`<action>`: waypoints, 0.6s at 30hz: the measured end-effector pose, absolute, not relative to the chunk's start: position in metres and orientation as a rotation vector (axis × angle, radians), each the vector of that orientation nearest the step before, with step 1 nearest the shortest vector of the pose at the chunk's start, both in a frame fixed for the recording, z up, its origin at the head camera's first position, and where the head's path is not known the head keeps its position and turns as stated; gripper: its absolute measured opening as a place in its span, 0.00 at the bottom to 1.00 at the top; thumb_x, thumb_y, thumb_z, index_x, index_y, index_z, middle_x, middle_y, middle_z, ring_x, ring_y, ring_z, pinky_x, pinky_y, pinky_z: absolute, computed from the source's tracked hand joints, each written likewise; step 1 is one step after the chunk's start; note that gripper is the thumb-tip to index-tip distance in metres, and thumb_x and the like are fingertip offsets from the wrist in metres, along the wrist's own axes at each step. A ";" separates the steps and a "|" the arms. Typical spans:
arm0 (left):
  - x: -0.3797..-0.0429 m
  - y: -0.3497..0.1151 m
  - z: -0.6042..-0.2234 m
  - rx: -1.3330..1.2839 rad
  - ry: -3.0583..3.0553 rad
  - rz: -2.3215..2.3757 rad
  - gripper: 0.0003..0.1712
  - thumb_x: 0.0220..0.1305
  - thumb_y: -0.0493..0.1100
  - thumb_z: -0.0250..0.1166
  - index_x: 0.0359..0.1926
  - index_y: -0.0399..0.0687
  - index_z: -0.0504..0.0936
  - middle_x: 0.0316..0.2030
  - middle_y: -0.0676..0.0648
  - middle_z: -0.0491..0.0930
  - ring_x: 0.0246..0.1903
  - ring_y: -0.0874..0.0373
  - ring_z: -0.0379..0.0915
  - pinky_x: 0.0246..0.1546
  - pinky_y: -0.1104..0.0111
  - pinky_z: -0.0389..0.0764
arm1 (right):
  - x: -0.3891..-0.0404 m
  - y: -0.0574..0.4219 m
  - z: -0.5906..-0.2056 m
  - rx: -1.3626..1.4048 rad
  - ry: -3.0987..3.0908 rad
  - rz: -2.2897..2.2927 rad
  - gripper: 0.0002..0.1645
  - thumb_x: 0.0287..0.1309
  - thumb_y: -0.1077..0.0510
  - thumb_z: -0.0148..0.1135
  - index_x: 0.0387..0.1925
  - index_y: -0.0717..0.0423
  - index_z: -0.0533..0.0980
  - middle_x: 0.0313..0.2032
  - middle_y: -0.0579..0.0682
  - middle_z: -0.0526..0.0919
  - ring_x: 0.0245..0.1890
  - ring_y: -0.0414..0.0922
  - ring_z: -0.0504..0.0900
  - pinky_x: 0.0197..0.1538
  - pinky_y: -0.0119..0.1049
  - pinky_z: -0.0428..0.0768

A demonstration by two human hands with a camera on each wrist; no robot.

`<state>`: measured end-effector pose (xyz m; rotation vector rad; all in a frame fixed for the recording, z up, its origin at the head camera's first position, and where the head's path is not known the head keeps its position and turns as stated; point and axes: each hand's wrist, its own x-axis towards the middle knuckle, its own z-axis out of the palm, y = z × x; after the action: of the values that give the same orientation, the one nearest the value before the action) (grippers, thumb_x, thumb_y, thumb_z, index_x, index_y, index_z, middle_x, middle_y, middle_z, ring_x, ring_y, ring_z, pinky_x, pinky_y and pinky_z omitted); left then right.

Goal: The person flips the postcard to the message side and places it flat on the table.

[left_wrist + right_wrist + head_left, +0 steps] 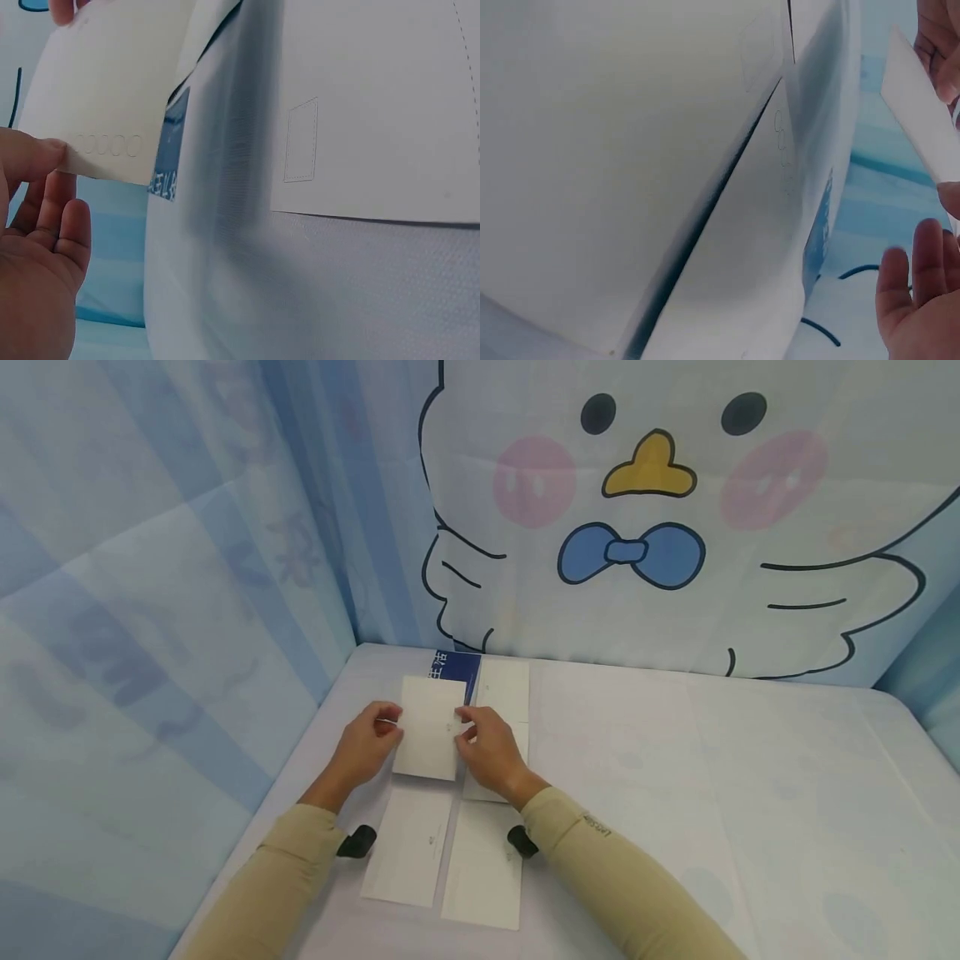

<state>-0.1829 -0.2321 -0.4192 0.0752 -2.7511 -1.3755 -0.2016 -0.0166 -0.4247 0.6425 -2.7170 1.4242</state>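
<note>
A white postcard (427, 727) is held up above the table by its two side edges. My left hand (365, 745) pinches its left edge, and my right hand (491, 747) pinches the right one. A row of small outlined ovals shows on this postcard (112, 112) in the left wrist view, near the left thumb. Below it on the table lies another white postcard (408, 843). To the right, a column of white postcards runs from the back one (504, 689) to the front one (483, 864), partly behind my right hand.
A dark blue card (459, 667) with white characters lies at the table's back edge, partly covered by the raised postcard. The white tabletop (712, 802) stretches right. Patterned curtains (150, 610) stand close on the left and behind.
</note>
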 end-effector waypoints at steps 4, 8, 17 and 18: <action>-0.183 -0.230 -0.421 0.093 -2.787 -1.364 0.23 0.70 0.36 0.62 0.64 0.38 0.72 0.58 0.37 0.74 0.54 0.44 0.72 0.57 0.53 0.77 | -0.202 -0.017 -0.427 0.654 -2.732 1.410 0.29 0.64 0.64 0.60 0.65 0.65 0.69 0.53 0.57 0.76 0.47 0.49 0.79 0.52 0.43 0.79; -0.184 -0.228 -0.424 0.128 -2.843 -1.322 0.28 0.69 0.37 0.63 0.68 0.41 0.70 0.61 0.38 0.72 0.53 0.46 0.71 0.55 0.55 0.78 | -0.203 -0.018 -0.429 0.621 -2.736 1.443 0.31 0.63 0.64 0.61 0.67 0.66 0.68 0.59 0.60 0.72 0.47 0.48 0.80 0.51 0.42 0.80; -0.185 -0.230 -0.430 0.022 -2.922 -1.212 0.32 0.67 0.37 0.65 0.70 0.37 0.68 0.64 0.37 0.69 0.56 0.44 0.69 0.60 0.51 0.73 | -0.205 -0.018 -0.435 0.591 -2.838 1.387 0.32 0.63 0.64 0.61 0.68 0.66 0.68 0.63 0.62 0.69 0.48 0.48 0.80 0.52 0.41 0.80; -0.185 -0.230 -0.430 0.015 -2.933 -1.201 0.32 0.67 0.37 0.65 0.70 0.37 0.68 0.65 0.37 0.69 0.58 0.43 0.69 0.61 0.51 0.72 | -0.205 -0.018 -0.435 0.589 -2.855 1.379 0.32 0.63 0.63 0.61 0.68 0.66 0.68 0.63 0.62 0.68 0.48 0.48 0.80 0.52 0.41 0.80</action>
<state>-0.1853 -0.2300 -0.4302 0.0152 -2.9327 -1.2011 -0.2051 -0.0179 -0.4352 0.5890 -2.8552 1.3792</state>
